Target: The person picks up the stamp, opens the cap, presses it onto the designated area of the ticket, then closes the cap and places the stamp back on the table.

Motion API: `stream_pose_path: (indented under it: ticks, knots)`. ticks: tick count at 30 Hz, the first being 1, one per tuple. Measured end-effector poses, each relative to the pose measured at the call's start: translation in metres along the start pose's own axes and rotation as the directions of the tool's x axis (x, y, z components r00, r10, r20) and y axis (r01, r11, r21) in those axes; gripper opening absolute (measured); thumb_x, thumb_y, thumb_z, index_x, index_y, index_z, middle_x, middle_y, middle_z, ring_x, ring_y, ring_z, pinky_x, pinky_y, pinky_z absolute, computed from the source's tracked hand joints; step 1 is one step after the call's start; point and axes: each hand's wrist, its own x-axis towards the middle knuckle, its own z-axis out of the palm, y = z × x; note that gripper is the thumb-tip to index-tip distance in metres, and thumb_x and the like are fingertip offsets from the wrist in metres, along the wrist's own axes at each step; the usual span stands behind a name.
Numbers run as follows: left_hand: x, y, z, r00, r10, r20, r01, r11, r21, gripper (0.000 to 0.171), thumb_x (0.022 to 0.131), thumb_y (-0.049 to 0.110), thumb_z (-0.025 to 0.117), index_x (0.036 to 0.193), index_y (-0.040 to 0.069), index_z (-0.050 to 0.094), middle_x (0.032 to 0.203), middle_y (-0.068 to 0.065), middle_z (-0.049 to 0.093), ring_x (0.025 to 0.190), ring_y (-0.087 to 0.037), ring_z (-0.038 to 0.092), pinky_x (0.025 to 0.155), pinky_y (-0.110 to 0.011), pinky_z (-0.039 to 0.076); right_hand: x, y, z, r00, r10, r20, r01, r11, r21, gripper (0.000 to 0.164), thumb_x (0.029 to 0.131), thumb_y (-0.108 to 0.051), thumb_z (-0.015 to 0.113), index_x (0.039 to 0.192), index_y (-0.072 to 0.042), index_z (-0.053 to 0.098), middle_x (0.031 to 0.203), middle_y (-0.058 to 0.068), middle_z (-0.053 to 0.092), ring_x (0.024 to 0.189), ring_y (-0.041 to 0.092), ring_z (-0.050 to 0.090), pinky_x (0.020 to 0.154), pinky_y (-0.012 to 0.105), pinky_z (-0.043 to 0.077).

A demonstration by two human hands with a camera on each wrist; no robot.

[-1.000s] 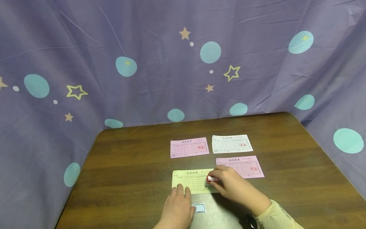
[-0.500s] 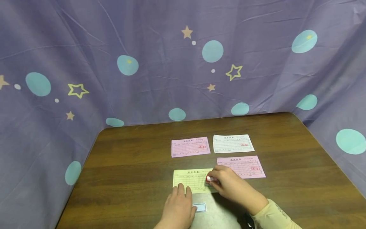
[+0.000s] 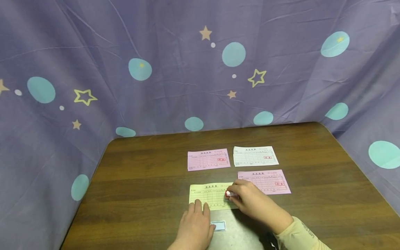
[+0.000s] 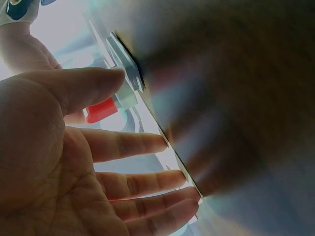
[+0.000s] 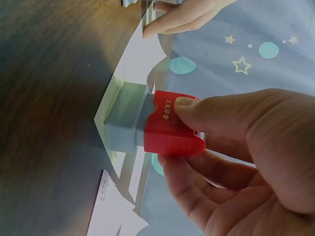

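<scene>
My right hand [image 3: 254, 201] pinches a red-topped stamp [image 5: 172, 123] between thumb and fingers. The stamp's grey base [image 5: 127, 118] stands upright on the right part of a yellow form [image 3: 200, 192]. Fingertips of my left hand [image 3: 194, 225] rest on that form's lower edge, with the fingers straight and spread. Beside the left thumb lies a small flat rectangular piece [image 3: 219, 226], pale blue with a white rim; whether the thumb touches it I cannot tell. The right hand hides the form's right end.
Behind the hands lie a pink form [image 3: 203, 161], a white form [image 3: 253, 158] and a second pink form [image 3: 262, 178], each bearing a red stamped mark. They rest on a brown wooden table [image 3: 134, 180]. A purple patterned curtain [image 3: 175, 69] hangs around the table.
Both hands and the stamp keep their places on the yellow form. Only the head view has shifted slightly.
</scene>
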Motion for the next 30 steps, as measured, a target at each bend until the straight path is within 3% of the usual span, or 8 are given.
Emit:
stream_pose_path:
  ticks: [6, 18, 24, 30]
  knots:
    - [0.0, -0.001, -0.006, 1.0, 0.002, 0.015, -0.003, 1.0, 0.006, 0.067, 0.09, 0.044, 0.073, 0.131, -0.008, 0.061, 0.127, -0.028, 0.056, 0.112, -0.038, 0.056, 0.088, -0.048, 0.053, 0.001, 0.0, -0.003, 1.0, 0.014, 0.018, -0.014, 1.0, -0.003, 0.014, 0.081, 0.003, 0.082, 0.091, -0.004, 0.075, 0.084, -0.001, 0.064, 0.075, 0.009, 0.061, 0.067, 0.025, 0.055]
    - [-0.003, -0.013, -0.014, 0.999, -0.009, 0.041, 0.013, 0.996, -0.088, 0.058, 0.092, 0.039, 0.072, 0.127, -0.007, 0.064, 0.129, -0.027, 0.056, 0.115, -0.041, 0.055, 0.09, -0.053, 0.051, 0.008, -0.002, -0.003, 0.992, 0.109, 0.061, -0.108, 0.994, -0.013, 0.013, 0.077, 0.003, 0.083, 0.089, -0.001, 0.079, 0.076, 0.0, 0.065, 0.068, 0.007, 0.061, 0.06, 0.022, 0.053]
    - [-0.005, -0.015, -0.012, 0.998, 0.014, 0.054, -0.008, 0.994, -0.109, 0.057, 0.093, 0.039, 0.071, 0.126, -0.007, 0.065, 0.131, -0.026, 0.057, 0.118, -0.041, 0.055, 0.093, -0.055, 0.05, 0.01, -0.001, -0.005, 0.993, 0.1, 0.064, -0.099, 0.995, -0.024, 0.012, 0.076, 0.002, 0.085, 0.083, -0.006, 0.078, 0.071, -0.003, 0.062, 0.064, 0.006, 0.057, 0.058, 0.023, 0.051]
    - [-0.005, -0.014, -0.011, 0.998, 0.041, 0.055, -0.035, 0.994, -0.104, 0.049, 0.092, 0.037, 0.073, 0.116, -0.005, 0.068, 0.12, -0.02, 0.06, 0.108, -0.037, 0.058, 0.087, -0.052, 0.051, 0.01, 0.0, -0.006, 0.994, 0.085, 0.074, -0.083, 0.996, -0.029, 0.015, 0.075, 0.001, 0.085, 0.077, -0.011, 0.077, 0.067, -0.007, 0.059, 0.061, 0.004, 0.054, 0.055, 0.024, 0.049]
